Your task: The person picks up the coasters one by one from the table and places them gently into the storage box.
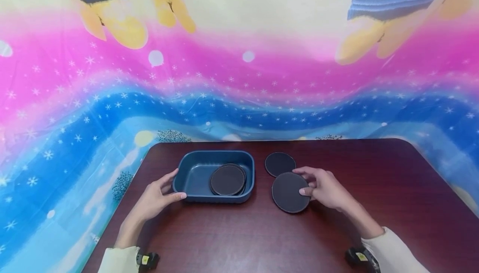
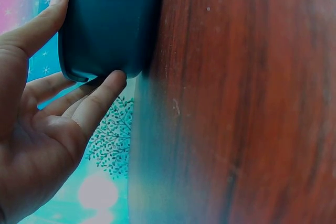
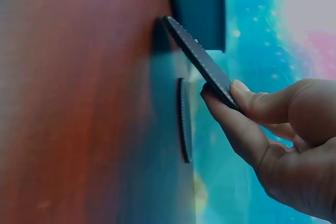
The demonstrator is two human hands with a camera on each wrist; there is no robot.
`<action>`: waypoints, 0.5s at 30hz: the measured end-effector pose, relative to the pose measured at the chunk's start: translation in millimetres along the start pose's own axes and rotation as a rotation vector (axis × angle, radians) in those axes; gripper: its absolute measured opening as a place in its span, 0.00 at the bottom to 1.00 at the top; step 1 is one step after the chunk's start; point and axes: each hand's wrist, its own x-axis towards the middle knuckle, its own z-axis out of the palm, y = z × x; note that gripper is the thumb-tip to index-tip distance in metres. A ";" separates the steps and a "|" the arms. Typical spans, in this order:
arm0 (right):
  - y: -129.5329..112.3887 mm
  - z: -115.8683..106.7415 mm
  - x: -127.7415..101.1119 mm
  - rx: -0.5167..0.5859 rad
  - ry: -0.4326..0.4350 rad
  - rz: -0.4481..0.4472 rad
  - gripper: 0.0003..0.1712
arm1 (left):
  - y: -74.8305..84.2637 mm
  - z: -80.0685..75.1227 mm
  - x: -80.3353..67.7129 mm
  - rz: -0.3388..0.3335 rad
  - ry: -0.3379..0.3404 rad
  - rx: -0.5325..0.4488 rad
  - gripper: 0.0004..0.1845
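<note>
A dark blue rectangular plastic box (image 1: 215,199) with rounded corners stands on the table. My left hand (image 1: 153,198) holds its left end, thumb at the front corner and fingers round the far side. Inside, on the right, lie dark round coasters (image 1: 227,179), stacked; how many is hidden. To the right of the box, my right hand (image 1: 325,187) pinches another dark coaster (image 1: 290,193) by its edge between thumb and fingers. In the right wrist view this held coaster (image 3: 202,59) is tilted and raised off the table. One more coaster (image 1: 280,164) lies flat just behind it.
The dark red wooden table (image 1: 232,239) has rounded far corners, and its back edge runs close behind the box. A colourful printed cloth (image 1: 239,77) hangs behind and beside the table.
</note>
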 end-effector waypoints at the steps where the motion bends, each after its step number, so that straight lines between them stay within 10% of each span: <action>1: -0.8 -1.7 2.2 0.030 -0.001 -0.002 0.33 | 0.4 0.1 -0.2 0.000 0.002 -0.002 0.52; 15: -18.1 -13.4 29.5 0.270 0.062 0.052 0.39 | 2.7 -0.5 -0.3 0.011 -0.002 -0.012 0.51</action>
